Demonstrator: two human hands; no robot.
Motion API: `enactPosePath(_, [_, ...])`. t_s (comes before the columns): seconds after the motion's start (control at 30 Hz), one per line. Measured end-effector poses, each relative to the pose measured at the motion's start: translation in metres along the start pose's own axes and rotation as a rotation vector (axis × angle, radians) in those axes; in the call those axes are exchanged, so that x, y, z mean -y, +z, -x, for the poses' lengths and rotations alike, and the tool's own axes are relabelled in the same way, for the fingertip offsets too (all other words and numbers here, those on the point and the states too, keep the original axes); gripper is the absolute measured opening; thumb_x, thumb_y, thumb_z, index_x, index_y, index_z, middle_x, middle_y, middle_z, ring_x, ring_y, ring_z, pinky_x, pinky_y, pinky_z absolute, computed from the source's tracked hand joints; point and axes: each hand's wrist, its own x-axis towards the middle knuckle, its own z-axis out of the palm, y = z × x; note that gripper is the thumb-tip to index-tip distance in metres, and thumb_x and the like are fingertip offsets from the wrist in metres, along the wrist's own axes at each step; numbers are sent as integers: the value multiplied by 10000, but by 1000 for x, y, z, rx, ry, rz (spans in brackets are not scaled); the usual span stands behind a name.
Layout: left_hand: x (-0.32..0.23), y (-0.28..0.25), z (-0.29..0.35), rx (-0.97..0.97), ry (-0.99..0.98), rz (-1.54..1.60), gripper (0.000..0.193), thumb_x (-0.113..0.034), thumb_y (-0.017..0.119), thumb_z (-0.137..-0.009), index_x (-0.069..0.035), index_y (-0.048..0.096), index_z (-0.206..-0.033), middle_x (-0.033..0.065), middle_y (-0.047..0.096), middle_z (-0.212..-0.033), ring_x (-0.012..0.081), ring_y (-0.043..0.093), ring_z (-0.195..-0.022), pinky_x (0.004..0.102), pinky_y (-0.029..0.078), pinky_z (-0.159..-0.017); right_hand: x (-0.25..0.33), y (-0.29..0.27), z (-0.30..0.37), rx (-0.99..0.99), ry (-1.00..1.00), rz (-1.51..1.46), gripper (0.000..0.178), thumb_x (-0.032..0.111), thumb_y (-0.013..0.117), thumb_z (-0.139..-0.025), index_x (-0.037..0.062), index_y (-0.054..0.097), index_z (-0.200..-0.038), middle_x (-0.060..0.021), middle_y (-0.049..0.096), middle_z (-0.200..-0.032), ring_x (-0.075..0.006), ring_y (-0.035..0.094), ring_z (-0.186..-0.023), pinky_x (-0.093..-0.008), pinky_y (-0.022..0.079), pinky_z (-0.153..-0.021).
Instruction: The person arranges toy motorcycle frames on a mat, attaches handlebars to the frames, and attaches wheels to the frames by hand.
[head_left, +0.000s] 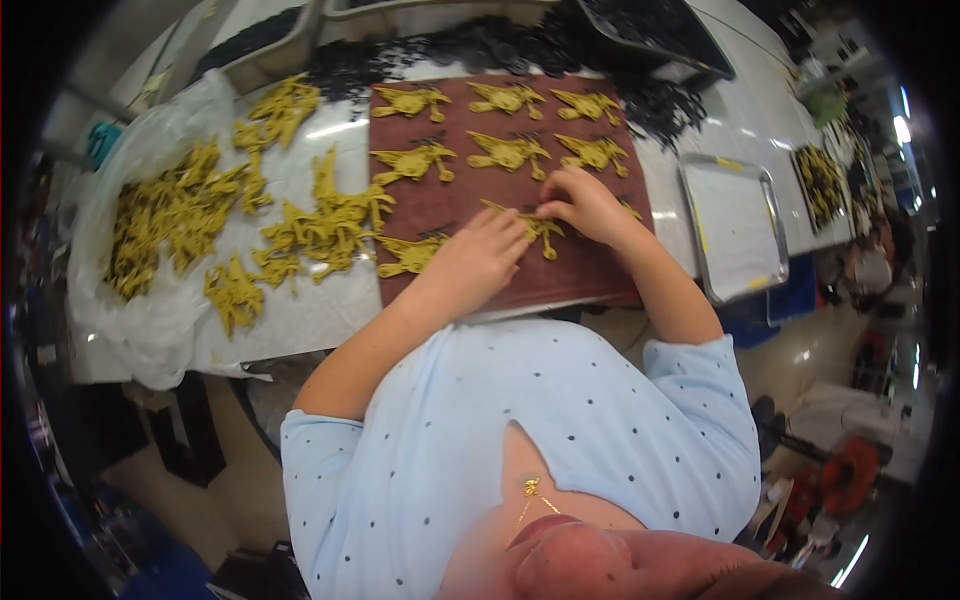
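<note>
Round the maroon cloth (590, 282): crinkly clear bag (160, 335) w/ yellow pile (180, 220) at 9 o'clock, black parts (480, 45) at 12, 1 metal tray (735, 225) at 3. Approx. 9 flat, winged yellow pcs (508, 152) on cloth, 3 rows; R hand (585, 205) partly hides one at 4. L hand (480, 250) bent over 6 o'clock pc (547, 236), R fingertips bunched beside it; can't tell if either grips.
</note>
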Motion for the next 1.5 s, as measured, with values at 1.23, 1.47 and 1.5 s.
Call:
enactPosePath(1.23, [78, -84, 105, -143, -640, -491, 315, -17, 616, -741, -119, 661, -1036, 67, 605, -1137, 277, 493, -1191, 579, 198, -1086, -3, -58, -54, -267, 127, -52, 197, 149, 631, -866, 10, 614, -1004, -86, 662, -894, -166, 623, -819, -283, 482, -748])
enactPosePath(1.47, [106, -107, 44, -320, -519, -292, 239, -38, 609, -768, -42, 664, -1001, 94, 644, -1037, 267, 584, -1018, 433, 418, -948, -27, -51, -163, -339, 60, -24, 252, 151, 661, -804, 33, 631, -1025, -163, 660, -951, -302, 632, -906, -372, 493, -798])
enactPosePath(1.5, [118, -108, 29, -325, -508, -293, 239, -38, 609, -768, -42, 664, -1001, 94, 644, -1037, 267, 584, -1018, 433, 418, -948, -37, -47, -179, -376, 18, 77, 268, 140, 662, -791, 35, 629, -1035, -174, 650, -974, -321, 619, -926, -391, 490, -807])
